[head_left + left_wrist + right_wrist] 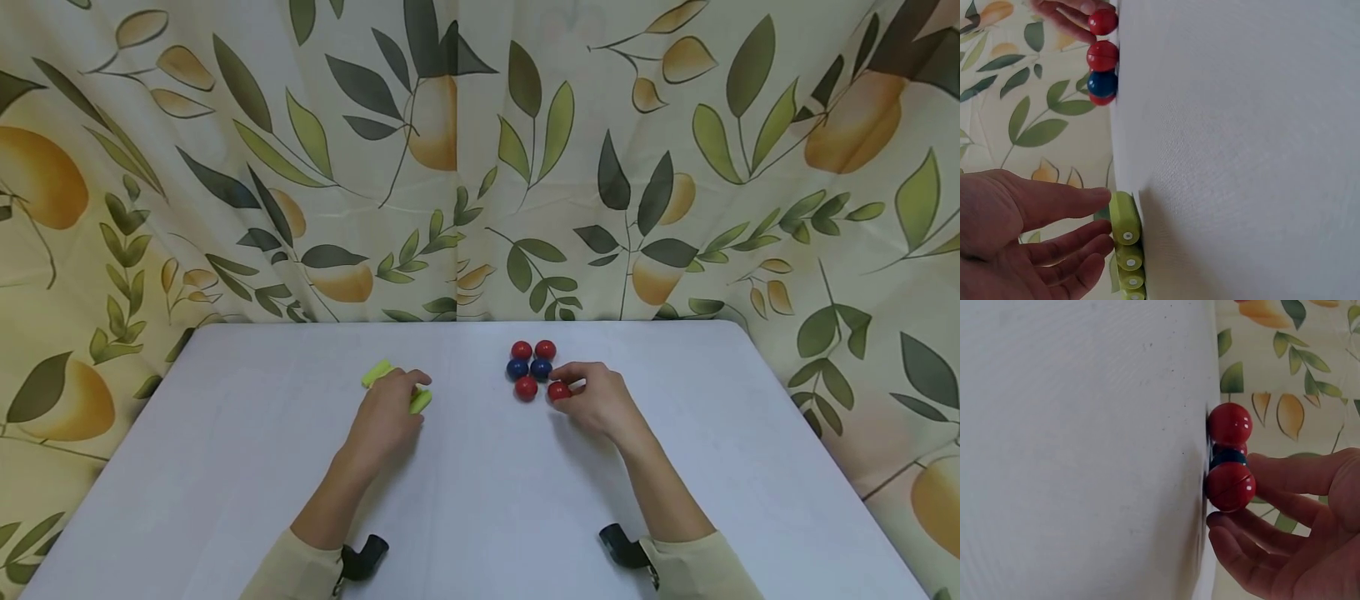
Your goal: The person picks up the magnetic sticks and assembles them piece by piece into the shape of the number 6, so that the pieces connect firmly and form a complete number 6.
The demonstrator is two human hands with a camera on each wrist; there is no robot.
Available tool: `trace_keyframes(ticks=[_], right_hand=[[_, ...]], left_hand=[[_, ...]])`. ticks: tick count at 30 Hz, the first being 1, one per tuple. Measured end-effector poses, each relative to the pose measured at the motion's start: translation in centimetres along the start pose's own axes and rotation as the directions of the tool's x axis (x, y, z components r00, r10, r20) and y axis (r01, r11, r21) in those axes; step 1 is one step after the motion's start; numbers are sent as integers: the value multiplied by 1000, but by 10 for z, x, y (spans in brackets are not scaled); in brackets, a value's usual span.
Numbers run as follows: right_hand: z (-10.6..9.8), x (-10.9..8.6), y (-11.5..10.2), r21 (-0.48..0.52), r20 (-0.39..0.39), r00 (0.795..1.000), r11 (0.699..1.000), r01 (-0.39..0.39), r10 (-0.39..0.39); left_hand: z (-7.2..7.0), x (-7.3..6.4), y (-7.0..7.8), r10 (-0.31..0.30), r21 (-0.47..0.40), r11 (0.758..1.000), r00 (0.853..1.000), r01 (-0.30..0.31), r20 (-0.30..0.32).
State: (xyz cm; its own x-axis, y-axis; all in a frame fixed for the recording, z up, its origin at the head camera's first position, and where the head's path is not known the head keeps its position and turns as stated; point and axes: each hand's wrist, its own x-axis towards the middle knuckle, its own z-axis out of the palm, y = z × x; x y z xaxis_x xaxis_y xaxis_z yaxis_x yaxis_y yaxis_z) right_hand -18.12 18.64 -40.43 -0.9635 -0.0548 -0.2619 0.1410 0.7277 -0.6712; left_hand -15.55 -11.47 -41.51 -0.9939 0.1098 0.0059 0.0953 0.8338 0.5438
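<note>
- Left hand [386, 408]: half open, thumb and fingers parted, tips at the block tops; could not tell whether any block was gripped.
- Green blocks [422, 402]: head view gave parts at 11 and 3 o'clock of that hand; left wrist view revealed four in a row, white-dotted ends.
- Five other balls [527, 389]: three red, two blue, 10 o'clock from right hand.
- Red ball [558, 391]: 9 o'clock of right hand; seam visible in right wrist view, not head.
- Right hand [596, 400]: nearly closed, thumb and fingers curved round red ball.
</note>
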Motion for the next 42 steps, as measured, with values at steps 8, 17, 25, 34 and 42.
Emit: trace_keyframes(ticks=[8,17,25,34,42], right_hand=[[1,3,4,-4,-18,1000,1000,10,-10],[0,7,7,-4,-35,999,1000,8,-8],[-1,7,7,1,-30,1000,1000,3,-3],[-2,8,9,0,-18,1000,1000,1,-1],[-3,8,10,0,-20,1000,1000,-3,3]], left_hand=[[2,2,-1,11,12,1000,1000,-11,12],[5,4,-1,29,60,998,999,-30,17],[5,6,-4,35,31,999,999,-36,33],[4,5,-5,55,11,998,997,-55,58],[5,4,-4,61,10,998,994,-62,87]])
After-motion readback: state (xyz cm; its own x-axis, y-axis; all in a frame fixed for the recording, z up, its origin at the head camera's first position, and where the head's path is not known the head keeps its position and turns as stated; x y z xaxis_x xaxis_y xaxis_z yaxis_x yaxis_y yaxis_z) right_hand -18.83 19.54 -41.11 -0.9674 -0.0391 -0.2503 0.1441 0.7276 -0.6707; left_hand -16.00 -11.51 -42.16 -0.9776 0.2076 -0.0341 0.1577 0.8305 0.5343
